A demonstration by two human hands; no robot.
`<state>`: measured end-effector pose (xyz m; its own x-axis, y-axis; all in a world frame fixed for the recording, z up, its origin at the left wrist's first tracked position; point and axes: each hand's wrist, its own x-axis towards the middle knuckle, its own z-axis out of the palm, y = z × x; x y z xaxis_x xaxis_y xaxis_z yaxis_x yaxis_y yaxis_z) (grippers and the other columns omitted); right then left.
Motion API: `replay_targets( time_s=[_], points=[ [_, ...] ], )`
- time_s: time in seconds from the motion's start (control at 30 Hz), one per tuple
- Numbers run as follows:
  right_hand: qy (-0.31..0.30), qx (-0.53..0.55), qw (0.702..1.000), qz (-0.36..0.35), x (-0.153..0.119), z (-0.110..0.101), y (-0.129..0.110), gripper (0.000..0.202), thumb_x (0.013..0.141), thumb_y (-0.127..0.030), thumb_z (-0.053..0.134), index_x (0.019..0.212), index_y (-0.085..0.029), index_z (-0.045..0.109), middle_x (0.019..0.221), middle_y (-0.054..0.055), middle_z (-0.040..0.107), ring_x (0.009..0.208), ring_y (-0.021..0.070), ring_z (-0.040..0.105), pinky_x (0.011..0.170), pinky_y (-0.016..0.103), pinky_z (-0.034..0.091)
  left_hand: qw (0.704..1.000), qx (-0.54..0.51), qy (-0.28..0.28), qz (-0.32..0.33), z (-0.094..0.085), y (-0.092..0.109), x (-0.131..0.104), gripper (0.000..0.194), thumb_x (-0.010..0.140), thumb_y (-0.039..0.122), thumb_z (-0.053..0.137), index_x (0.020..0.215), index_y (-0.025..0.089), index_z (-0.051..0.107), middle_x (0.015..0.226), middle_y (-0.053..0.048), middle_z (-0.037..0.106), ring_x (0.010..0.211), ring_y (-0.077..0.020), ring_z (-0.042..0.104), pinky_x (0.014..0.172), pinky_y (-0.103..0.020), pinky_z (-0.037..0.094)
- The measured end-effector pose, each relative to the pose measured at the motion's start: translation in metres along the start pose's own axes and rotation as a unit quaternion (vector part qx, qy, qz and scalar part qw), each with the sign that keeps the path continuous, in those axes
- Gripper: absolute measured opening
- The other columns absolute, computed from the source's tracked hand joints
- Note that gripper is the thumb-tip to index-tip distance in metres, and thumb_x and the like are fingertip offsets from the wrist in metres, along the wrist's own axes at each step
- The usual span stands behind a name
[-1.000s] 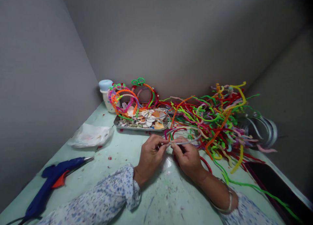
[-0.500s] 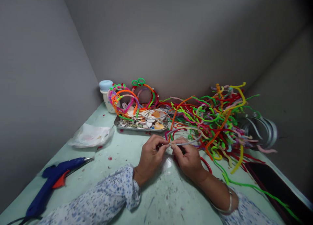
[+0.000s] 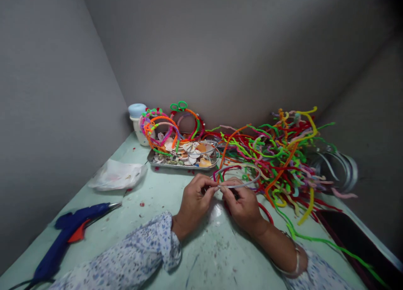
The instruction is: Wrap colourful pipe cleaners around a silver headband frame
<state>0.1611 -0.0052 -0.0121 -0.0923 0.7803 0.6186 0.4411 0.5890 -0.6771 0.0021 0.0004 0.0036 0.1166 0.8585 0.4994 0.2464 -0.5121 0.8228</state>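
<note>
A thin grey metal headband (image 3: 256,181) curves out behind my right hand (image 3: 244,204), which pinches it between thumb and forefinger. My left hand (image 3: 195,199) is closed too, its thumb and forefinger pressed at the band's end right against the right fingertips. Exactly what lies between the meeting fingertips is too small to make out. Bits of magenta, green and orange pipe cleaner show just behind the fingers. A dark red pipe cleaner (image 3: 266,212) lies on the table, partly under my right hand.
A metal tray (image 3: 182,167) holds shells, with pipe-cleaner-wrapped headbands (image 3: 160,120) on it. Beside them stands a blue-lidded jar (image 3: 137,110). At right spreads a pile of pipe cleaners (image 3: 277,155), near bare headbands (image 3: 349,170) and a dark phone-like slab (image 3: 355,239). A glue gun (image 3: 69,233) and plastic bag (image 3: 119,174) lie left.
Almost nothing differs. Both hands keep the same pinch on the headband, and the whole view has shifted very slightly.
</note>
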Motion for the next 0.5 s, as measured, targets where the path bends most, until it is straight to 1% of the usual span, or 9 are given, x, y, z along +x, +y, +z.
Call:
replay_targets(
  time_s=[0.23, 0.5],
  points=[
    [-0.004, -0.007, 1.0, -0.006, -0.0014, -0.0006, 0.0022, 0.011, 0.091, -0.018, 0.055, 0.092, -0.02, 0.065, 0.085, 0.005, 0.067, 0.082, 0.02, 0.064, 0.076, 0.034, 0.05, 1.0, -0.003, -0.004, -0.008, 0.0003, 0.0001, 0.0, 0.006, 0.086, 0.015, 0.063, 0.084, 0.017, 0.068, 0.084, -0.002, 0.064, 0.082, -0.0144, 0.061, 0.075, -0.026, 0.048],
    [-0.003, 0.0, 1.0, -0.005, -0.0002, -0.0002, 0.0008, 0.01, 0.091, -0.019, 0.055, 0.09, -0.02, 0.065, 0.083, 0.005, 0.067, 0.08, 0.0199, 0.063, 0.074, 0.033, 0.05, 1.0, 0.004, -0.01, -0.005, -0.0003, 0.0007, -0.0001, 0.006, 0.086, 0.015, 0.062, 0.084, 0.016, 0.066, 0.084, -0.003, 0.064, 0.082, -0.0145, 0.061, 0.075, -0.026, 0.047]
  ],
)
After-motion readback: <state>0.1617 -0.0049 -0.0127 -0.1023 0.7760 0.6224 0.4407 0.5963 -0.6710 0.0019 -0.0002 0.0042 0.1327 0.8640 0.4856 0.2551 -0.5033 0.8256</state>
